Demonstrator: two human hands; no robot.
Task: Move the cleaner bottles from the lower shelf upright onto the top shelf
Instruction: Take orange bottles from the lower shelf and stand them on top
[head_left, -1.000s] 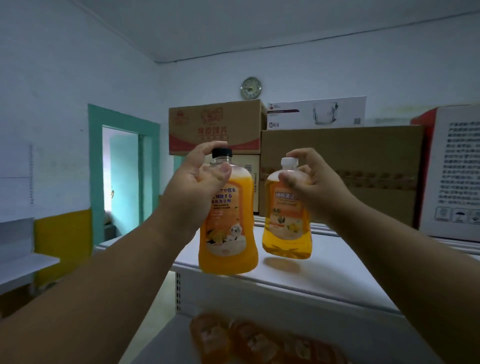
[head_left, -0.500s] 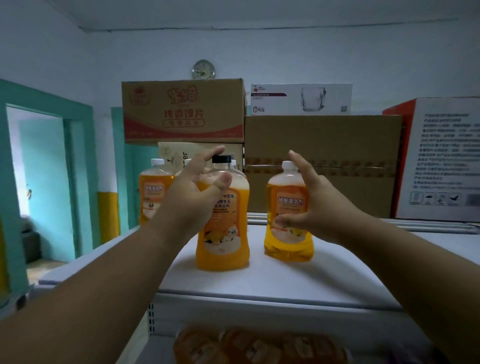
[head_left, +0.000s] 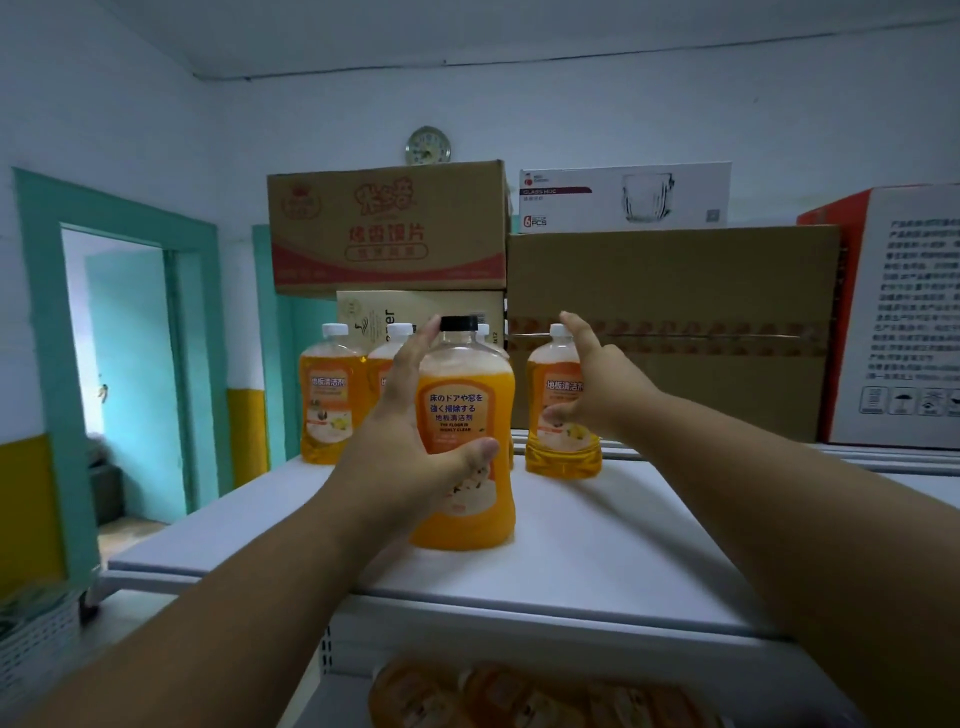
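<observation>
Bottles of orange cleaner stand upright on the white top shelf (head_left: 597, 561). The black-capped bottle (head_left: 465, 441) stands nearest the shelf's front edge, and the left hand (head_left: 410, 447) is wrapped round it: the thumb presses across the label's lower part and the fingers reach up along the bottle's far left side toward the cap. Behind and to the right of that bottle stands a white-capped bottle (head_left: 558, 410); the right hand (head_left: 597, 384) is at its right side with fingers spread and mostly straight, the thumb low near the label. Whether the fingers actually touch the plastic cannot be told.

Behind and left of the black-capped bottle stand more white-capped bottles (head_left: 327, 395), close together and partly hidden by the left hand. Behind all the bottles rises a stack of cardboard boxes (head_left: 670, 322), closing off the back of the shelf, with a glass mug box (head_left: 623, 197) on top and a red and white carton (head_left: 898, 317) to the right. A wall clock (head_left: 427, 146) hangs above the stack. Below the shelf's front edge, blurred orange bottles (head_left: 509, 696) lie on the lower shelf. Far left of the black-capped bottle is a teal doorway (head_left: 119, 332).
</observation>
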